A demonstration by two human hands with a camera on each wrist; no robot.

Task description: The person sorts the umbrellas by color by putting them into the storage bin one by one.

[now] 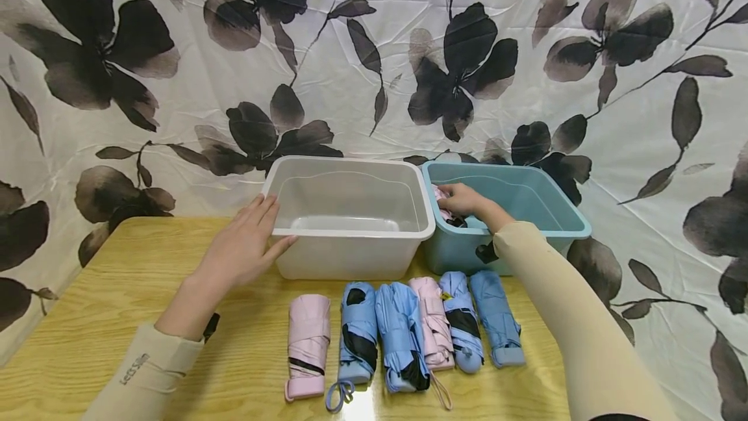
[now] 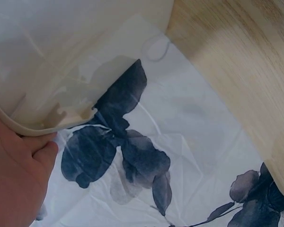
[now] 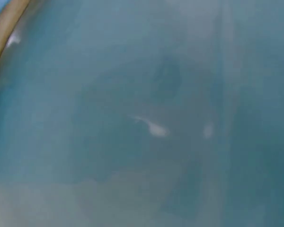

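The pink bundle (image 1: 438,194), with a black part showing, sits inside the left end of the teal bin (image 1: 450,255). Your right hand (image 1: 463,201) reaches over that bin's front rim and grips the bundle with bent fingers, covering most of it; its full shape is hidden. Your left hand (image 1: 242,239) lies along the left rim of the white bin (image 1: 345,255), fingers straight, thumb held apart.

Only the head view shows the bundle: the right wrist view gives you a blurred teal surface. The left wrist view adds the outside of your left hand's rim contact, close against the floral cloth (image 1: 362,83).

Your right sleeve (image 1: 561,297) crosses before the teal bin and blocks part of its front wall. The two bins stand side by side on the wooden table (image 1: 146,278).

Count before the bins: six folded umbrellas in a row, two pink (image 1: 308,343) (image 1: 431,323) and four blue (image 1: 353,323) (image 1: 397,327) (image 1: 458,304) (image 1: 495,317). You can see one blue wrist loop (image 1: 341,397) at the second from the left.
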